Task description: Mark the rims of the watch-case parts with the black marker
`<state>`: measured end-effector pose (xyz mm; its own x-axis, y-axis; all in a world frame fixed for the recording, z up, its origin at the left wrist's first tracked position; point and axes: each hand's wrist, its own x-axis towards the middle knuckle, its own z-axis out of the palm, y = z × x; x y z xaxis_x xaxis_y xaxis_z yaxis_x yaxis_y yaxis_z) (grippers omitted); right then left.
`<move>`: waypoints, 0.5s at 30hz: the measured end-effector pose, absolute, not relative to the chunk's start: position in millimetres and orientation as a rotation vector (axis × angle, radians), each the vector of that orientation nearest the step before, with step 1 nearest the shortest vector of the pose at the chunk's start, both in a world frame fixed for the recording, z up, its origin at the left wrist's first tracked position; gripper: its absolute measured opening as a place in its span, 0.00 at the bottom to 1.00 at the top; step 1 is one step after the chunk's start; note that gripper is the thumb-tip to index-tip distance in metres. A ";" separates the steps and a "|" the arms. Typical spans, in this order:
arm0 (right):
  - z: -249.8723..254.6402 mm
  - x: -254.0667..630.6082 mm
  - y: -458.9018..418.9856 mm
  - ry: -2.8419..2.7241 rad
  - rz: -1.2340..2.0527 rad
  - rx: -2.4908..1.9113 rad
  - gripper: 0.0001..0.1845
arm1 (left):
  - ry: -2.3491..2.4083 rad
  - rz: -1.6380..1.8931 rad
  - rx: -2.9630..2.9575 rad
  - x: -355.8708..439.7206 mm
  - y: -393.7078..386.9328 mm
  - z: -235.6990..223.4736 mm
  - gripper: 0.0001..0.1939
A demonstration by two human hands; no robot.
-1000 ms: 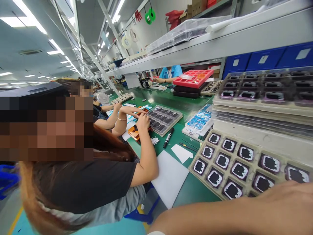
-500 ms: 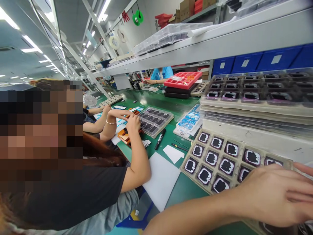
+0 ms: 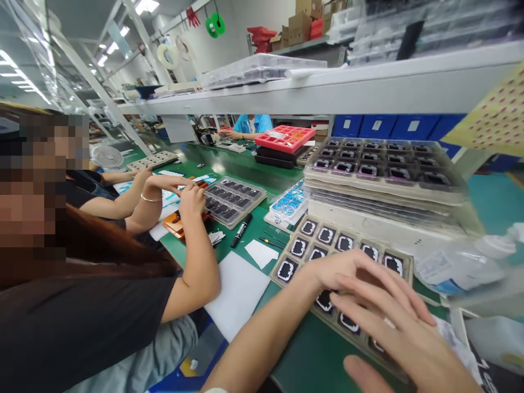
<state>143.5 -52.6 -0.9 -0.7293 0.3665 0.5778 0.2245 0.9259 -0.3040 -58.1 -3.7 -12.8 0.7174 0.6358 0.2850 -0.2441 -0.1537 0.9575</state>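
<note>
Over the beige tray (image 3: 358, 236) of dark square parts ringed in white, both of our hands are open, with nothing seen held; the undersides of the palms are hidden. Our left hand (image 3: 352, 270) reaches in from the near side, palm down, fingers extended toward the right and covering several pockets. Our right hand (image 3: 413, 344) comes from the lower right with fingers spread, overlapping the left fingers in view; whether either touches the parts, we cannot tell. The tray lies at a slant on the green table (image 3: 298, 349). Directly behind it we note a stack of similar trays (image 3: 368, 188), filled on top, on a white block (image 3: 347, 215). To the right lies a clear plastic bottle (image 3: 462, 265). Left of the tray are a cut piece of white paper (image 3: 261, 253), a thin yellow-and-black tool (image 3: 270, 242) and a black marker (image 3: 240, 231), with a white sheet (image 3: 239, 292) nearer us. Further left, a co-worker's hand (image 3: 192, 199) is beside a clear tray (image 3: 257, 201) of black parts. Beyond, a red compartment tray (image 3: 286, 139) sits on black trays (image 3: 280, 158), below a long shelf (image 3: 286, 98).
</note>
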 end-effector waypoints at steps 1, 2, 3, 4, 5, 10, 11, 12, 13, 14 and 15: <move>-2.2 144.4 -55.5 -2.446 0.296 -0.354 0.28 | 0.271 0.740 1.518 -63.2 -6.8 -7.8 0.26; -5.9 147.3 -55.7 -2.449 0.320 -0.337 0.28 | 0.291 0.717 1.493 -63.5 -8.7 -7.1 0.26; -11.8 151.7 -53.3 -2.419 0.347 -0.371 0.28 | 0.366 0.705 1.470 -59.4 -9.5 -10.5 0.26; -19.0 156.7 -48.7 -2.352 0.380 -0.456 0.27 | 0.488 0.714 1.445 -51.6 -9.4 -17.4 0.29; -26.7 161.9 -42.7 -2.263 0.411 -0.587 0.27 | 0.627 0.733 1.416 -41.3 -8.9 -26.9 0.33; -49.9 174.4 -15.7 -1.973 0.575 -0.964 0.34 | 0.891 1.020 1.226 8.7 -6.5 -63.4 0.40; -51.1 174.2 -14.4 -1.951 0.595 -0.989 0.33 | 0.869 1.081 1.232 14.0 -8.2 -62.8 0.37; -51.8 173.4 -14.4 -1.933 0.613 -1.008 0.33 | 0.845 1.134 1.242 17.6 -10.8 -60.2 0.35; -52.3 172.3 -15.4 -1.914 0.620 -1.023 0.33 | 0.826 1.176 1.245 20.2 -14.0 -56.5 0.33; -52.8 171.1 -16.9 -1.898 0.613 -1.029 0.33 | 0.809 1.205 1.229 22.1 -17.6 -53.0 0.32; -53.1 169.7 -18.7 -1.884 0.574 -1.030 0.35 | 0.798 1.218 1.194 23.9 -21.0 -50.4 0.32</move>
